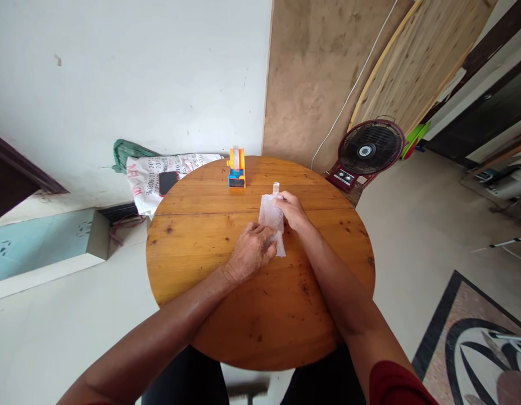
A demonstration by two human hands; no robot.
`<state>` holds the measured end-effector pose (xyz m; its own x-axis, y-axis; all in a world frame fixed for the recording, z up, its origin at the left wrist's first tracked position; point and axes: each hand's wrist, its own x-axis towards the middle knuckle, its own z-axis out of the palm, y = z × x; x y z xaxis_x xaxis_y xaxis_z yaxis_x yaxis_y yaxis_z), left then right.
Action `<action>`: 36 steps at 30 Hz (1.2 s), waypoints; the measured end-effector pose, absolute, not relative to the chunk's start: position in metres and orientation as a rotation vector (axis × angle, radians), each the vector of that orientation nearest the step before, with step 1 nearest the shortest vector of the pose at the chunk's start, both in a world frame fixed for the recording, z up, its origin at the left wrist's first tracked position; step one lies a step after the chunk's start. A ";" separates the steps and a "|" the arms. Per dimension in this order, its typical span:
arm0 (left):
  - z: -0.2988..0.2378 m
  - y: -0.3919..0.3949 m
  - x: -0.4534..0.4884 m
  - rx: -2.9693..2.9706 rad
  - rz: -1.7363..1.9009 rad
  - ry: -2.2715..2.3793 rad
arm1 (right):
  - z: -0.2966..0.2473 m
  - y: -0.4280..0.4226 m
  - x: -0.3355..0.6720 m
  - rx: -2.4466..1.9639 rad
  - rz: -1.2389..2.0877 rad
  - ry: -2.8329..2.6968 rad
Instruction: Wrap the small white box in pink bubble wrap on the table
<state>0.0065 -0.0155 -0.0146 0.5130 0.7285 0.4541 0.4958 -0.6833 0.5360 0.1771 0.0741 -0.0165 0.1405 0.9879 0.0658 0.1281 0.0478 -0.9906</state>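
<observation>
A strip of translucent bubble wrap [269, 211] lies on the round wooden table [193, 242], its lower end folded or narrowed. My left hand [252, 247] is closed over the lower part of it, fingers curled on the plastic. At the upper right corner, my right hand [291, 209] pinches the bubble wrap's edge with thumb and fingers. A short piece of clear tape [276, 188] sticks up past the top edge, beside the right fingertips. Whether anything is inside the bubble wrap cannot be made out.
An orange and blue tape dispenser [237, 169] stands near the table's back edge. Behind the table is a white printed sack [146, 183] with a dark object [167, 182] on it. A dark red fan [365, 149] stands at the back right, beside the wooden board.
</observation>
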 end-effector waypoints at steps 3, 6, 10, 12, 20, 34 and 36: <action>-0.015 -0.014 0.007 2.403 0.968 1.018 | -0.003 0.070 0.177 -1.290 1.082 -1.214; -0.017 -0.013 0.007 2.389 0.996 1.013 | 0.012 0.063 0.177 -1.291 1.129 -1.263; -0.022 -0.010 0.008 2.380 1.018 0.990 | 0.027 0.049 0.176 -1.282 1.197 -1.333; -0.023 -0.010 0.008 2.382 1.015 1.010 | 0.031 0.041 0.175 -1.246 1.231 -1.334; -0.020 -0.016 0.006 2.308 0.924 1.370 | 0.034 0.016 0.163 -1.200 1.188 -1.319; -0.025 -0.012 0.005 1.905 0.980 1.467 | 0.036 -0.025 0.155 -1.181 1.004 -1.478; -0.021 -0.014 0.004 1.900 0.950 1.440 | 0.030 -0.031 0.159 -1.144 0.989 -1.467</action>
<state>0.0038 -0.0140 -0.0215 0.1690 0.9655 0.1984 0.5625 -0.2597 0.7849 0.1585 -0.0310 0.0299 -0.0654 0.9747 0.2135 0.1681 0.2217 -0.9605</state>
